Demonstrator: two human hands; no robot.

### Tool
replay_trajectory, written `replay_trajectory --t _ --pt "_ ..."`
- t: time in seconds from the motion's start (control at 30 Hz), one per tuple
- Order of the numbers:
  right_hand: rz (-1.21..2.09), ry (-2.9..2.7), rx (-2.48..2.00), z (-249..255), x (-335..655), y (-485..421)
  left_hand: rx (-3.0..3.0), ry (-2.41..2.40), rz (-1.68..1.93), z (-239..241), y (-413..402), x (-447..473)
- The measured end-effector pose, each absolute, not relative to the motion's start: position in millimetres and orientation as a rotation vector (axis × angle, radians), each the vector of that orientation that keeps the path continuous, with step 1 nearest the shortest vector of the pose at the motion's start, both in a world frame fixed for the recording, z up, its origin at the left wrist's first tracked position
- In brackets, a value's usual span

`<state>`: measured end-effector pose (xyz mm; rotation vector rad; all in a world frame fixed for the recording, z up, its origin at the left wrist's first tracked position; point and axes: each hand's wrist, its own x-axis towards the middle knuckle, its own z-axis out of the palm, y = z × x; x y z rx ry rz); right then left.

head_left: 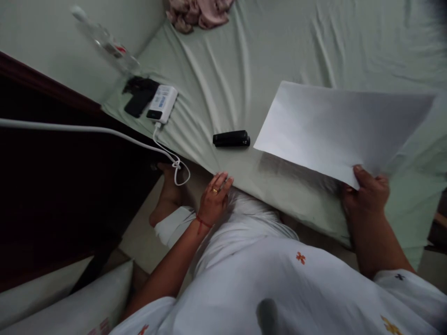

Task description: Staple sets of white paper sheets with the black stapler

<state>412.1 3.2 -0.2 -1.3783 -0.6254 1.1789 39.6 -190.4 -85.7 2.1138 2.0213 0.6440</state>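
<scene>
A sheet of white paper [324, 125] is pinched at its near edge by my right hand [368, 190], thumb on top. It is held tilted above the bed, its far right corner slightly blurred. My left hand [214, 197], with a ring and a red wrist thread, rests on my leg by the bed's edge. Its fingers lie stretched out and nothing is in them. Just beyond that hand a black stapler [231, 138] lies on the pale green sheet, left of the paper and apart from it.
A white power bank [163, 103] with a plugged-in white cable [174, 163] lies at the bed's left edge, beside a black object [138, 97]. Behind stands a clear plastic bottle [108, 44]. Crumpled pink cloth [199, 14] lies at the back. Dark furniture [63, 186] fills the left.
</scene>
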Motion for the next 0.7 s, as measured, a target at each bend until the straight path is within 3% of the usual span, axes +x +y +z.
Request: replay_trajectory --t 0.23,0.37,0.53,0.7 --pt "1.316 -0.718 -1.343 11.5 413.9 28.8 1.99 2.068 0.714 -49.6 -171.0 39.9" --pt "1.351 -0.802 -1.361 -6.8 411.6 24.9 1.565 2.025 0.99 -29.6 -150.2 44.5" --pt "1.438 -1.001 -1.399 -24.5 414.7 18.5 0.637 1.483 1.373 -17.4 -119.9 69.9" --pt "1.422 -1.157 -1.413 -29.9 421.0 15.7 0.601 1.358 1.374 -24.5 -100.0 89.4"
